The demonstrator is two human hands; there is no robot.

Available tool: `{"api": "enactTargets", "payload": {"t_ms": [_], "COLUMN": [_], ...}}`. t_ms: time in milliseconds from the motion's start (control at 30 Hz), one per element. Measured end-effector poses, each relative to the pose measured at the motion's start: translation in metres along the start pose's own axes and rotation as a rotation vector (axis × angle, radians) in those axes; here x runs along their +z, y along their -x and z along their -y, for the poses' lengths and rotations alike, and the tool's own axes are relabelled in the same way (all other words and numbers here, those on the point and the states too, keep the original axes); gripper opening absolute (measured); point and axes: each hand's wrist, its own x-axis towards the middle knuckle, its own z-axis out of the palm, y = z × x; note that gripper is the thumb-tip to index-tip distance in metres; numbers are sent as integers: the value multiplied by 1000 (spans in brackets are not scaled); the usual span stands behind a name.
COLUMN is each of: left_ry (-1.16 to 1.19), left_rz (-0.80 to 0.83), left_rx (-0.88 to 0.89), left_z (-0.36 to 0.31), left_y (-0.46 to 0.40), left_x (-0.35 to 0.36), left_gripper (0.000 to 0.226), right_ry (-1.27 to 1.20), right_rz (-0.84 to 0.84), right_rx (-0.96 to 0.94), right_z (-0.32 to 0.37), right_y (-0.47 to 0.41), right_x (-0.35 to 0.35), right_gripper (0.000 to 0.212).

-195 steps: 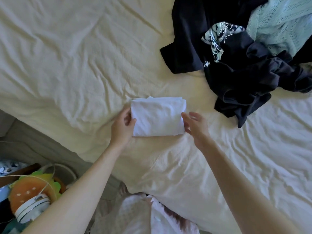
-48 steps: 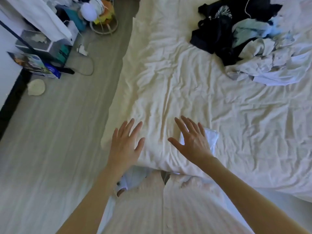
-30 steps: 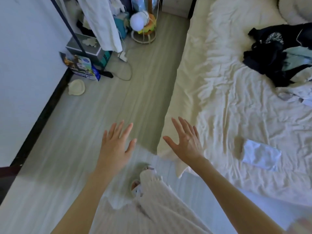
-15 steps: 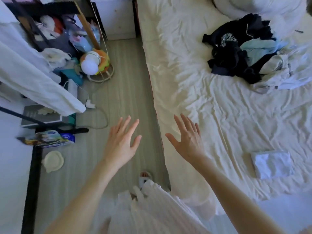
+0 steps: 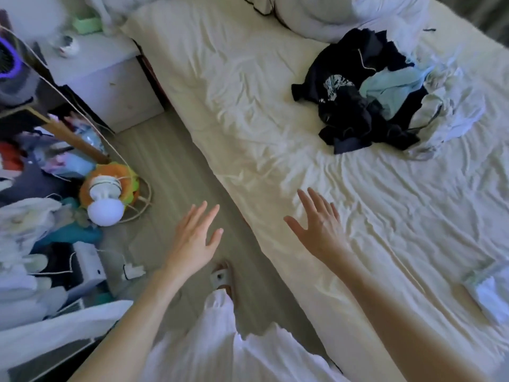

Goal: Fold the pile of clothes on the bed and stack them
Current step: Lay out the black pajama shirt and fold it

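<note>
Dark clothes pile [image 5: 366, 97] lies far ahead on my right, nearer my right hand [image 5: 319, 224]; both hands, left hand [image 5: 194, 238] too, spread flat, holding nothing.

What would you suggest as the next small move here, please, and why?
Probably reach the right hand toward the pile of clothes and take one garment. Both it and the left hand are open and hold nothing, one folded white cloth already lies near the bed's near edge, and the pile lies unfolded farther up the bed.
</note>
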Motion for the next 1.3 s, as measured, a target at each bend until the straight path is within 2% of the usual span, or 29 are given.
{"api": "enactTargets", "payload": {"t_ms": [167, 300, 567, 733, 933, 1067, 1167, 1300], "left_ry": [-67, -114, -219, -394, -452, -430, -410, -364], "left_rz": [119, 244, 283, 461, 574, 562, 568, 606], "left_rx": [83, 126, 167, 144, 128, 118, 132, 148], "left_z": [24, 25, 27, 50, 69, 71, 77, 83], "left_y": [-110, -196, -399, -495, -545, -551, -553, -558], "left_x": [-41, -39, 32, 88, 126, 135, 135, 133], "left_gripper": [55, 55, 56, 64, 81, 82, 81, 82], "right_ry": [-45, -56, -43, 35, 125, 108, 72, -86], "right_rz": [7, -2, 3, 9, -201, -243, -274, -385], "right_rx": [113, 169, 275, 307, 377, 356, 409, 357], "right_z": [33, 26, -59, -106, -141, -154, -160, -142], "right_y": [-84, -149, -350, -473, -561, -579, -580, -582], "right_x": [-4, -7, 29, 58, 70, 78, 81, 78], "right_gripper": [69, 67, 59, 60, 64, 44, 35, 25]}}
